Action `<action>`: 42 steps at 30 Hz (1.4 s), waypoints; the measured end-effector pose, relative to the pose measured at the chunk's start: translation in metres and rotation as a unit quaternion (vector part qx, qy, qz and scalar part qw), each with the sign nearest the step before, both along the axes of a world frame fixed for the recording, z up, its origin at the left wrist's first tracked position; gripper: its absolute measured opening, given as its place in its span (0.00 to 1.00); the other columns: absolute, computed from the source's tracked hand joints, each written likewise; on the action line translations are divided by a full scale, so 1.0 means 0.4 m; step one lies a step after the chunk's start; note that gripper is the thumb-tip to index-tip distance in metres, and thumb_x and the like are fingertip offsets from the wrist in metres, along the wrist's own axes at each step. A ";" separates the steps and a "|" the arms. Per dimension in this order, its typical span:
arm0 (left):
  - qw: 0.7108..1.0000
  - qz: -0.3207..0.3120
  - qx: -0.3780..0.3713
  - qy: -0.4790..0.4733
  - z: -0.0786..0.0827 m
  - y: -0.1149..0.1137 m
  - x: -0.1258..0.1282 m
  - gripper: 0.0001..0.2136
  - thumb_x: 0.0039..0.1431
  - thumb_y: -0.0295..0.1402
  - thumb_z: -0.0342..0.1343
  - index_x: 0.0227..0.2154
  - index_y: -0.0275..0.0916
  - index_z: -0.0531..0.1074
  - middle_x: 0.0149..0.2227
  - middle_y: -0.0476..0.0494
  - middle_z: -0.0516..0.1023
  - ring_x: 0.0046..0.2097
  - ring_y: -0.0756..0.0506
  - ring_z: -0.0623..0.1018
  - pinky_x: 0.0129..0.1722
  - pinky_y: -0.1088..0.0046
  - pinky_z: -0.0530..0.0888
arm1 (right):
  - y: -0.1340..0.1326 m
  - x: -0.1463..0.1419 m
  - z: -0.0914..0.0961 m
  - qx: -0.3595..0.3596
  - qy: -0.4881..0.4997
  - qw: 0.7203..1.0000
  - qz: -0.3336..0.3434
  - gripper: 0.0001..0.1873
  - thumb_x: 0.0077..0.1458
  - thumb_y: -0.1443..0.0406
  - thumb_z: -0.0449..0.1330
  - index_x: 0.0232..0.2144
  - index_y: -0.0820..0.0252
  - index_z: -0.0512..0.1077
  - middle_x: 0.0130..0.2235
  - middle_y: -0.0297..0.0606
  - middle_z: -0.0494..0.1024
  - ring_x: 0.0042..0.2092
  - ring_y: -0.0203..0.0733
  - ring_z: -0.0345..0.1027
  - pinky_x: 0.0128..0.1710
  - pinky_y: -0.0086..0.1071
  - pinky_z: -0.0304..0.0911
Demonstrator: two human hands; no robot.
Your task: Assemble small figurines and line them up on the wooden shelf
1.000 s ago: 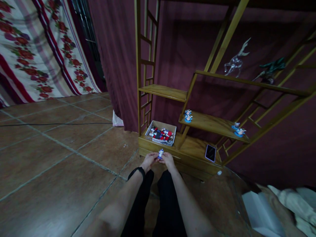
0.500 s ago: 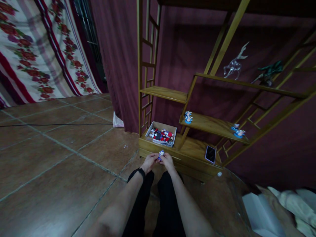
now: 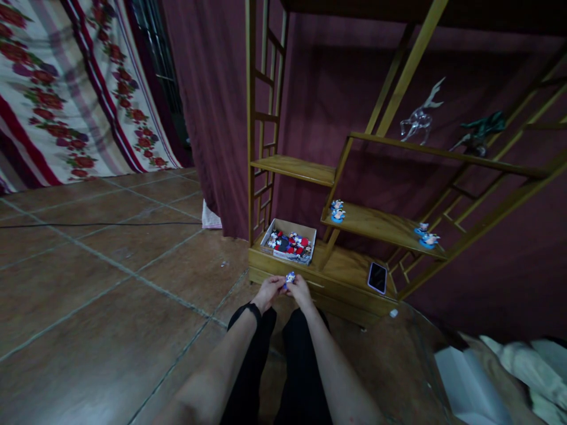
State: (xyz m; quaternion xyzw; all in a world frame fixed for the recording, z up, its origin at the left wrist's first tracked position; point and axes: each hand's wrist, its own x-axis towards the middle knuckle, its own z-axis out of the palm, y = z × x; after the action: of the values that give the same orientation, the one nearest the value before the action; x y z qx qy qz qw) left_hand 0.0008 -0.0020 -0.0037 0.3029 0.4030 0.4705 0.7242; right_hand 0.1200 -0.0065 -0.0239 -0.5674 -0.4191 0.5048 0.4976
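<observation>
Both hands meet in front of my knees, pinching a small blue and white figurine [image 3: 290, 277] between them. My left hand [image 3: 270, 290], with a dark band on its wrist, grips it from the left. My right hand [image 3: 300, 290] grips it from the right. Just beyond them, an open cardboard box [image 3: 289, 240] full of several small figurines sits on the bottom board of a wooden shelf unit [image 3: 310, 171]. Two figurines [image 3: 337, 209] stand at the left end of the middle shelf and two more figurines [image 3: 427, 235] at its right end.
A phone [image 3: 377, 276] lies flat on the bottom board. A clear glass deer [image 3: 419, 118] and a dark green ornament [image 3: 481, 130] stand on the upper shelf. Maroon curtain hangs behind, a floral cloth [image 3: 66, 88] at left. White paper and fabric [image 3: 500, 372] lie at right.
My hands have drawn slightly closer together around the figurine. The view has shifted a little; nothing else moved.
</observation>
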 end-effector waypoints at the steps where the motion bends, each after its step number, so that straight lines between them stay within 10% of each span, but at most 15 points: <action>1: 1.000 -0.001 0.002 -0.001 0.001 0.000 0.000 0.01 0.47 0.23 0.59 0.26 0.31 0.74 0.24 0.44 0.76 0.24 0.53 0.74 0.27 0.80 0.71 | 0.001 0.000 0.001 0.000 0.005 1.000 -0.007 0.12 0.37 0.62 0.60 0.29 0.57 0.67 0.25 0.28 0.74 0.26 0.35 0.69 0.26 0.28 0.65; 42: 0.998 -0.012 -0.040 -0.044 0.026 -0.003 0.004 0.07 0.51 0.31 0.59 0.31 0.32 0.72 0.28 0.43 0.76 0.25 0.53 0.74 0.28 0.79 0.75 | -0.032 0.015 0.075 -0.024 0.174 0.984 -0.029 0.22 0.36 0.50 0.64 0.29 0.61 0.69 0.27 0.36 0.77 0.28 0.38 0.71 0.29 0.30 0.66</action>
State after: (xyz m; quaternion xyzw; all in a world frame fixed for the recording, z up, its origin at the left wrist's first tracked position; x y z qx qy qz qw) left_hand 0.0026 -0.0030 0.0067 0.2576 0.3859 0.4578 0.7584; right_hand 0.1260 -0.0194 0.0060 -0.4948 -0.2969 0.5911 0.5636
